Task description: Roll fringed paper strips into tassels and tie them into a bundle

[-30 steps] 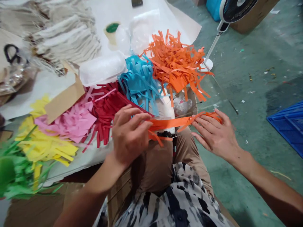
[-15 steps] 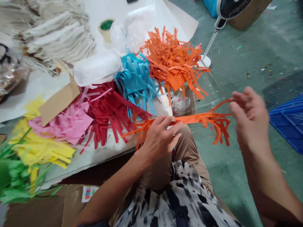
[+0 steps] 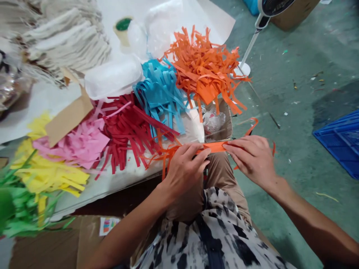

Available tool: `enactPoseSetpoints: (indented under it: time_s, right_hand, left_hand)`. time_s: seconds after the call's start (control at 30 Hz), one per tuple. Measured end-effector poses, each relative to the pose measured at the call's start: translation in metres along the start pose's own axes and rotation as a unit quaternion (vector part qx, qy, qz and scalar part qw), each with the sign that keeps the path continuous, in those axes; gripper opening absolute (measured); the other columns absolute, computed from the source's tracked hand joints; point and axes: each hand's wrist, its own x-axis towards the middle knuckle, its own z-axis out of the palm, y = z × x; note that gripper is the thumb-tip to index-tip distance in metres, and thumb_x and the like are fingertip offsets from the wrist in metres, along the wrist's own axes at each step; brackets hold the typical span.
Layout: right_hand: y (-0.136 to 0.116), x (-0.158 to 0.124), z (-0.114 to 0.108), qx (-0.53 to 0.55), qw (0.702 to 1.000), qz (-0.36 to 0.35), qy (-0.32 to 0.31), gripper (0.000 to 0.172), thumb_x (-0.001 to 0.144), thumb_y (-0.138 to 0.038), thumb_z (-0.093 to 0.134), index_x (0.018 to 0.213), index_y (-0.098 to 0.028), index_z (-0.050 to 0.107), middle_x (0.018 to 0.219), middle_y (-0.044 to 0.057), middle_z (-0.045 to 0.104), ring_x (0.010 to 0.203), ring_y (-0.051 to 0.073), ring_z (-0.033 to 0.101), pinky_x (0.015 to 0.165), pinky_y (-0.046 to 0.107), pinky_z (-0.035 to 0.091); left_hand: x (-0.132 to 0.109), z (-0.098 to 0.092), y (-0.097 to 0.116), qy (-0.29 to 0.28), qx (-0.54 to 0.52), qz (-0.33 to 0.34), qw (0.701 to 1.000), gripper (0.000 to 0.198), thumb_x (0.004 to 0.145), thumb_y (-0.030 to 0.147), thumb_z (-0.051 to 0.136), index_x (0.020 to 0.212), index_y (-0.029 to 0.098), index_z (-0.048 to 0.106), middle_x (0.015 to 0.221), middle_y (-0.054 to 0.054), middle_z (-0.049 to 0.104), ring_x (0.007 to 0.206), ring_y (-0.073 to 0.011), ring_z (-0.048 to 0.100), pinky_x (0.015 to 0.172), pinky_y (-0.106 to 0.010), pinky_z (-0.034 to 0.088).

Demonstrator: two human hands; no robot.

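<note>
An orange paper fringe (image 3: 214, 147) is stretched between my two hands above my lap, its middle band flat and its cut strips hanging at both ends. My left hand (image 3: 185, 160) is closed on the band's left part, beside the table edge. Fingers and thumb of my right hand (image 3: 251, 155) pinch the right part, and a few strips poke out past that hand. Close by on the table lie piles of dark red fringe (image 3: 123, 130), blue fringe (image 3: 159, 89) and orange fringe (image 3: 207, 67).
Pink strips (image 3: 75, 145), yellow strips (image 3: 50, 172) and green strips (image 3: 25, 209) lie at the table's left. Behind are a white foam-like tray (image 3: 113, 78), a tape roll (image 3: 123, 30) and stacked pale cloth (image 3: 67, 41). Rightward stand a fan (image 3: 252, 45) and blue crate (image 3: 339, 142).
My right hand has moved left and slightly down, from the fringe's loose strips onto its flat band. My left hand keeps its hold at nearly the same place.
</note>
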Motion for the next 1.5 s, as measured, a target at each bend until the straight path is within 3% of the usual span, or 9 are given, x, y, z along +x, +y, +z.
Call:
enactPoseSetpoints:
  time_s: [0.17, 0.47, 0.67, 0.8, 0.93, 1.07, 1.27, 1.4, 1.5]
  right_hand:
    - [0.008, 0.01, -0.011, 0.077, 0.995, 0.062, -0.006, 0.012, 0.102, -0.03, 0.066, 0.105, -0.026, 0.077, 0.101, 0.005, 0.077, 0.095, 0.023, 0.069, 0.088, 0.042, 0.046]
    - [0.003, 0.031, -0.015, -0.017, 0.989, 0.124, -0.084, 0.029, 0.106, -0.044, 0.053, 0.09, -0.023, 0.065, 0.087, 0.006, 0.07, 0.09, 0.027, 0.058, 0.08, 0.042, 0.035]
    - [-0.003, 0.034, -0.016, -0.048, 0.986, 0.127, -0.1, 0.027, 0.105, -0.041, 0.052, 0.089, -0.023, 0.064, 0.087, 0.007, 0.067, 0.093, 0.029, 0.057, 0.081, 0.044, 0.034]
    - [-0.008, 0.033, -0.013, -0.061, 0.987, 0.13, -0.075, 0.021, 0.103, -0.038, 0.056, 0.101, -0.021, 0.069, 0.1, 0.01, 0.071, 0.102, 0.031, 0.061, 0.089, 0.047, 0.038]
    - [-0.011, 0.026, -0.007, -0.047, 0.998, 0.027, -0.018, 0.032, 0.102, -0.02, 0.06, 0.129, -0.033, 0.068, 0.121, 0.001, 0.077, 0.116, 0.028, 0.065, 0.117, 0.057, 0.032]
    - [-0.005, 0.009, -0.006, -0.028, 0.998, 0.019, -0.044, 0.043, 0.104, -0.017, 0.057, 0.133, -0.047, 0.066, 0.122, -0.008, 0.079, 0.116, 0.026, 0.068, 0.121, 0.06, 0.028]
    - [0.009, -0.01, -0.018, -0.049, 0.998, 0.001, -0.042, 0.053, 0.1, -0.019, 0.06, 0.146, -0.044, 0.058, 0.134, -0.007, 0.076, 0.123, 0.034, 0.068, 0.121, 0.069, 0.023]
    - [0.005, -0.002, -0.017, -0.031, 0.999, -0.029, -0.012, 0.048, 0.094, -0.021, 0.065, 0.14, -0.034, 0.065, 0.126, 0.001, 0.08, 0.122, 0.038, 0.068, 0.123, 0.072, 0.02]
    - [-0.001, 0.003, -0.014, -0.031, 0.999, -0.025, -0.004, 0.036, 0.096, -0.024, 0.066, 0.132, -0.031, 0.07, 0.12, 0.004, 0.081, 0.12, 0.036, 0.069, 0.124, 0.07, 0.022]
  left_hand:
    - [0.003, -0.004, -0.008, -0.003, -0.035, -0.047, 0.998, 0.011, 0.098, 0.025, 0.071, 0.108, 0.02, 0.07, 0.109, -0.006, 0.075, 0.101, -0.0228, 0.065, 0.091, -0.038, 0.054]
    - [0.018, -0.01, -0.011, -0.024, 0.01, -0.13, 0.991, 0.016, 0.102, 0.025, 0.063, 0.088, 0.02, 0.065, 0.089, -0.004, 0.069, 0.087, -0.0215, 0.058, 0.079, -0.036, 0.046]
    - [0.028, -0.009, -0.013, -0.06, 0.084, -0.129, 0.986, 0.024, 0.101, 0.029, 0.063, 0.079, 0.02, 0.061, 0.084, -0.006, 0.066, 0.083, -0.023, 0.057, 0.073, -0.036, 0.042]
    - [0.033, -0.012, -0.015, -0.091, 0.107, -0.121, 0.983, 0.025, 0.099, 0.03, 0.066, 0.077, 0.02, 0.059, 0.084, -0.006, 0.066, 0.082, -0.0232, 0.059, 0.07, -0.036, 0.041]
    - [0.035, -0.011, -0.015, -0.08, 0.119, -0.112, 0.983, 0.02, 0.099, 0.031, 0.067, 0.082, 0.02, 0.06, 0.085, -0.006, 0.067, 0.082, -0.0234, 0.061, 0.067, -0.035, 0.041]
    - [0.028, -0.012, -0.024, -0.068, 0.109, -0.053, 0.99, 0.006, 0.101, 0.025, 0.063, 0.104, 0.021, 0.065, 0.097, -0.006, 0.071, 0.089, -0.0223, 0.064, 0.069, -0.032, 0.046]
    - [0.005, -0.031, -0.04, -0.01, 0.125, 0.058, 0.99, 0.023, 0.104, 0.015, 0.057, 0.123, 0.025, 0.068, 0.127, -0.009, 0.073, 0.118, -0.0266, 0.063, 0.097, -0.042, 0.052]
    - [0.011, -0.024, -0.022, -0.075, 0.07, 0.16, 0.982, 0.036, 0.103, 0.012, 0.056, 0.138, 0.019, 0.061, 0.13, -0.008, 0.074, 0.123, -0.0257, 0.062, 0.107, -0.042, 0.051]
    - [0.018, -0.004, -0.004, -0.081, 0.062, 0.128, 0.986, 0.032, 0.103, 0.017, 0.058, 0.134, 0.013, 0.063, 0.124, -0.011, 0.074, 0.114, -0.0254, 0.066, 0.099, -0.04, 0.056]
